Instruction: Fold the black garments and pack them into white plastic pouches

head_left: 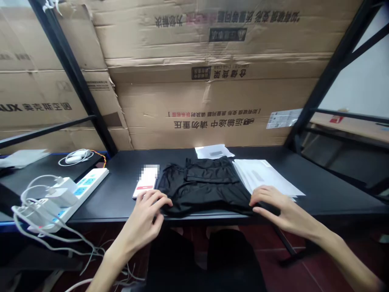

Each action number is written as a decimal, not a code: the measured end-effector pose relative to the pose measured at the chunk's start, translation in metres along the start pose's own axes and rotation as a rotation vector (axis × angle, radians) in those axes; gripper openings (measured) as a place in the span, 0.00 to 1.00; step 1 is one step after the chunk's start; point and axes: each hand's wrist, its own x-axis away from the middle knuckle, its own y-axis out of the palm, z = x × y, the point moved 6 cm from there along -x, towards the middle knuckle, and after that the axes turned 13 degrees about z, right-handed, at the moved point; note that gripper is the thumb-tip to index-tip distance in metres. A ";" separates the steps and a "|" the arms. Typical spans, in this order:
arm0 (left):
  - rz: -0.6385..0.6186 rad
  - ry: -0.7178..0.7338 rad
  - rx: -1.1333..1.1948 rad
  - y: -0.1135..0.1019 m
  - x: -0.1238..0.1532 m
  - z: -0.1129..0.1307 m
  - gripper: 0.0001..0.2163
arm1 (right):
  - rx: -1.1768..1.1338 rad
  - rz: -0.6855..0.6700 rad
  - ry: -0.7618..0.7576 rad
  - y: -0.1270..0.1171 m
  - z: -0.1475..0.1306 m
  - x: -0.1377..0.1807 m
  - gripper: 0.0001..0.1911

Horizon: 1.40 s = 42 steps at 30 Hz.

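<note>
A black garment lies folded and flat on the black table, near its front edge. My left hand rests at the garment's near left corner, fingers curled, fingertips touching the cloth. My right hand lies at the near right corner, fingers spread flat and pressing the fabric edge. Neither hand lifts the garment.
A phone lies left of the garment. A stack of white plastic bags lies right of it and one more white bag behind. A white power strip with chargers and cables sits at the left. Cardboard boxes and black rack posts stand behind.
</note>
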 end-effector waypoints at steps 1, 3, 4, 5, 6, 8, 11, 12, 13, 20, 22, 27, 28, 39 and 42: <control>0.018 -0.008 0.008 -0.004 -0.006 0.002 0.18 | 0.002 0.012 0.007 -0.002 0.001 -0.004 0.10; 0.074 -0.026 0.019 -0.012 -0.023 0.006 0.15 | 0.003 0.064 0.014 -0.008 0.005 -0.018 0.12; 0.102 -0.034 0.015 -0.014 -0.034 0.007 0.13 | 0.007 0.089 0.010 -0.009 0.008 -0.027 0.13; 0.116 -0.026 -0.003 -0.013 -0.046 0.008 0.12 | 0.016 0.103 0.000 -0.009 0.011 -0.036 0.13; 0.120 -0.006 -0.030 -0.010 -0.059 0.009 0.12 | 0.035 0.104 -0.015 -0.007 0.015 -0.046 0.13; 0.028 0.054 -0.088 0.006 -0.082 0.010 0.11 | 0.102 0.073 -0.061 0.001 0.020 -0.066 0.13; -0.118 0.136 -0.136 0.036 -0.105 0.008 0.13 | 0.225 0.000 -0.127 0.018 0.024 -0.087 0.14; -0.148 0.144 -0.148 0.044 -0.110 0.006 0.12 | 0.257 -0.020 -0.142 0.023 0.024 -0.091 0.14; -0.166 0.146 -0.152 0.051 -0.113 0.004 0.11 | 0.282 -0.039 -0.154 0.027 0.023 -0.094 0.14; -0.059 0.036 -0.057 0.054 -0.133 -0.004 0.10 | 0.294 0.034 -0.085 0.019 0.029 -0.111 0.10; -0.041 -0.037 -0.045 0.054 -0.147 -0.011 0.10 | 0.263 0.103 -0.025 0.013 0.041 -0.125 0.10; -0.008 -0.175 -0.067 0.070 -0.180 -0.035 0.09 | 0.258 0.197 0.085 0.013 0.075 -0.163 0.10; -0.001 -0.202 -0.081 0.075 -0.183 -0.038 0.09 | 0.269 0.205 0.093 0.015 0.079 -0.168 0.10; 0.014 -0.007 -0.037 0.084 -0.138 0.030 0.19 | 0.258 0.134 -0.060 0.056 0.030 -0.142 0.30; -0.048 -0.015 -0.045 0.091 -0.119 0.039 0.23 | 0.250 -0.071 0.042 0.085 0.024 -0.119 0.40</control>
